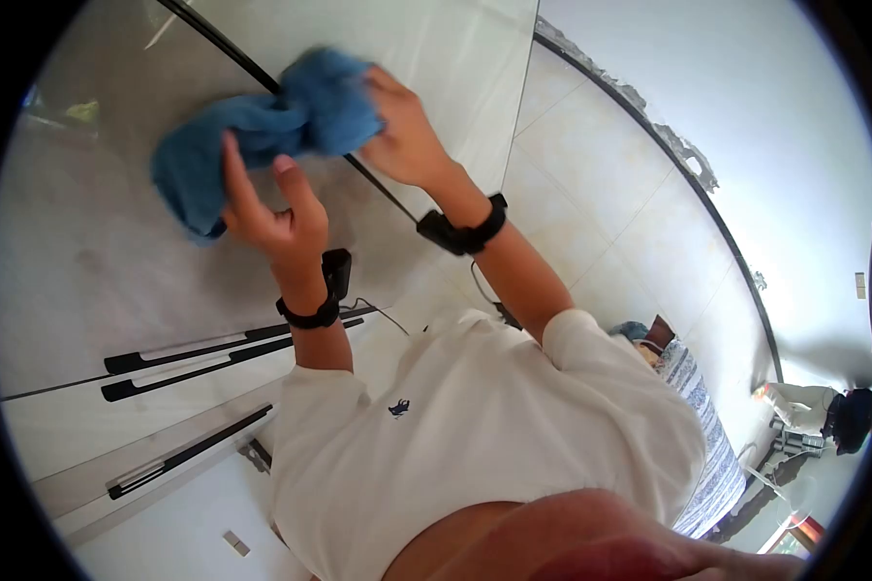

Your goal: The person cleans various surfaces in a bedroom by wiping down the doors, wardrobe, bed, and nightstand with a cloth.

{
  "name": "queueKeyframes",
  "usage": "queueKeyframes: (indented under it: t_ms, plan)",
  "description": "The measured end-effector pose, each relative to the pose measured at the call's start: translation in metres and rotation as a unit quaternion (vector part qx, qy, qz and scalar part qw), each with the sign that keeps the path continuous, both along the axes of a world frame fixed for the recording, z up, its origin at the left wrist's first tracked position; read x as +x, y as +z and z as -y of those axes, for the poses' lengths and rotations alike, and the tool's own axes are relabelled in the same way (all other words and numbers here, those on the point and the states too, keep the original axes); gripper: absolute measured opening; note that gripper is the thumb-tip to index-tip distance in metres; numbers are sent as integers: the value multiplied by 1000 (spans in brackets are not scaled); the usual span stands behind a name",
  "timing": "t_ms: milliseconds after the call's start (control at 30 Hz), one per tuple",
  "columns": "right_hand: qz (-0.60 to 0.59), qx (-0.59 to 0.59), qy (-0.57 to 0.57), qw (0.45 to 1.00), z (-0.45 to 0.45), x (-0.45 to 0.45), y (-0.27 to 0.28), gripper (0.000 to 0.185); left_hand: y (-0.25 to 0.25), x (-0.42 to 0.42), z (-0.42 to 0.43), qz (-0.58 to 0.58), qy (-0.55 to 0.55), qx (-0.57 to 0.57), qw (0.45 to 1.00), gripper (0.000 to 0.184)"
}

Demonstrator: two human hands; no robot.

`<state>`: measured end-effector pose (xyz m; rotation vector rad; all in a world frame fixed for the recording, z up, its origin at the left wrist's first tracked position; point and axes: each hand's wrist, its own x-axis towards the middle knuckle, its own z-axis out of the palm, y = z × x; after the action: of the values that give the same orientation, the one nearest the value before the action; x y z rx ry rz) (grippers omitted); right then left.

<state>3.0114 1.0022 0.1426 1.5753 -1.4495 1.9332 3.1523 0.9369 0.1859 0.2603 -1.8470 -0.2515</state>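
Observation:
A crumpled blue cloth (233,131) lies against a glossy pale panel (97,261), across the black strip (228,44) that runs down it. At the cloth's left part is my left hand (276,208), gripping it with some fingers hidden behind the fabric; its thumb and one finger show apart. My right hand (402,136) is closed on the cloth's right end, near the black strip. That end of the cloth and the fingertips there are blurred. Each wrist wears a black band with a small black box.
Long black handles (199,353) are fitted on the pale fronts at lower left. Tiled floor (601,194) stretches to the right, up to a white wall with a rough, damaged base. A blue-and-white patterned cover (702,436) and another person (809,412) are at the right.

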Motion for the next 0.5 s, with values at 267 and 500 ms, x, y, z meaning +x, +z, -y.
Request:
queueKeyframes:
  t_ms: [267, 500]
  plan:
    - [-44, -44, -117, 991, 25, -22, -5, 32, -12, -73, 16, 26, 74, -111, 991, 70]
    - [29, 280, -202, 938, -29, -68, -75, 21, -27, -134, 0, -3, 275, -61, 959, 92]
